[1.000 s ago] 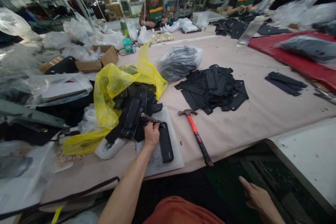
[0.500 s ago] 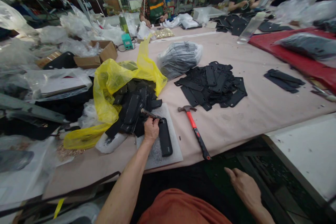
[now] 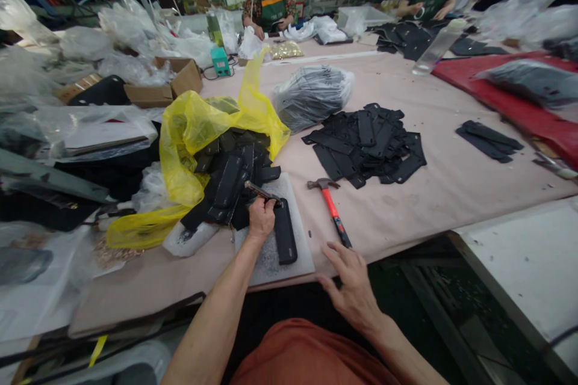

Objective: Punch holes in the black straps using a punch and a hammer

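Note:
My left hand (image 3: 262, 218) is closed around a metal punch (image 3: 257, 191), a slim rod slanting up to the left with its lower end at the top of a black strip (image 3: 286, 233). That strip lies lengthwise on a pale speckled board (image 3: 303, 246) at the table's near edge. Beside the board is a claw hammer (image 3: 332, 209) with a red and black handle, its head pointing away from me. My right hand (image 3: 350, 277) is open, fingers spread, at the lower end of the hammer's handle, which it partly hides. Whether it touches the handle I cannot tell.
A yellow plastic bag (image 3: 183, 123) spills black strips (image 3: 228, 180) left of the board. Beyond the hammer lies a heap of black strips (image 3: 368, 144), with a filled clear bag (image 3: 313, 93) behind it. A co-worker (image 3: 271, 3) sits across the table.
My right hand has come up and left from beyond the table's near edge to the hammer's handle, its fingers now spread. My left hand keeps the punch at the strip.

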Demonstrator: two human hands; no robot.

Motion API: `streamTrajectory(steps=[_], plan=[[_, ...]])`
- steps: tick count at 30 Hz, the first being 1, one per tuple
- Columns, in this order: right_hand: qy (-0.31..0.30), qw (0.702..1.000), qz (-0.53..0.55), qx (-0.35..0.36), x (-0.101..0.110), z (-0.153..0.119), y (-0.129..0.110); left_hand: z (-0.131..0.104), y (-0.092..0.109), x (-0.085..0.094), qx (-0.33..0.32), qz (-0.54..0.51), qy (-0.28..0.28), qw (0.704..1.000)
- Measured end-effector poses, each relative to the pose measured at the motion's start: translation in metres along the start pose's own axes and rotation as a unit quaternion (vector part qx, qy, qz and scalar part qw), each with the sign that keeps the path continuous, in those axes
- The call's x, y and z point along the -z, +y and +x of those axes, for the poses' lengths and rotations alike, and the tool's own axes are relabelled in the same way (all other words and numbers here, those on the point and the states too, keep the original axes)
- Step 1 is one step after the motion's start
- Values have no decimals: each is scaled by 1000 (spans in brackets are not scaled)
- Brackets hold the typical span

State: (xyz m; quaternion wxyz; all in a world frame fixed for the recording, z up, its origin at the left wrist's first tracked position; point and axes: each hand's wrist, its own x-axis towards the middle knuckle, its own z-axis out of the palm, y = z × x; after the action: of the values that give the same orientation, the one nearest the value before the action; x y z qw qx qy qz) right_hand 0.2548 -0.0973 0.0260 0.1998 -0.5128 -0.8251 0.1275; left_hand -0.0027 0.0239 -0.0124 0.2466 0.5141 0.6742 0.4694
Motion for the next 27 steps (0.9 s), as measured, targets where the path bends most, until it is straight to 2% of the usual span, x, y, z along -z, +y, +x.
streamTrajectory(steps=[3, 5, 9, 12, 15, 18, 23, 27], plan=[[-98, 994, 0, 54, -16, 35, -28, -2, 0, 1, 1, -2, 13, 1000], [-131, 989, -13, 66, -26, 54, -36, -4, 0, 2, -1, 1, 40, 999], [-117, 991, -35, 56, -43, 88, -33, -6, -3, 4, -9, 10, 108, 994], [-89, 995, -33, 42, -51, 118, -26, -6, -6, 4, 0, 19, 125, 992], [-64, 997, -8, 32, -57, 147, -22, -5, -8, 3, 0, 2, 98, 995], [-40, 999, 37, 7, -65, 161, -18, -4, -9, 2, -7, -20, 59, 998], [-36, 992, 121, -19, -78, 157, -7, -1, -7, 4, -24, -48, 13, 998], [-70, 983, 169, 8, -79, 153, 3, 1, -6, 6, -27, -64, -15, 997]])
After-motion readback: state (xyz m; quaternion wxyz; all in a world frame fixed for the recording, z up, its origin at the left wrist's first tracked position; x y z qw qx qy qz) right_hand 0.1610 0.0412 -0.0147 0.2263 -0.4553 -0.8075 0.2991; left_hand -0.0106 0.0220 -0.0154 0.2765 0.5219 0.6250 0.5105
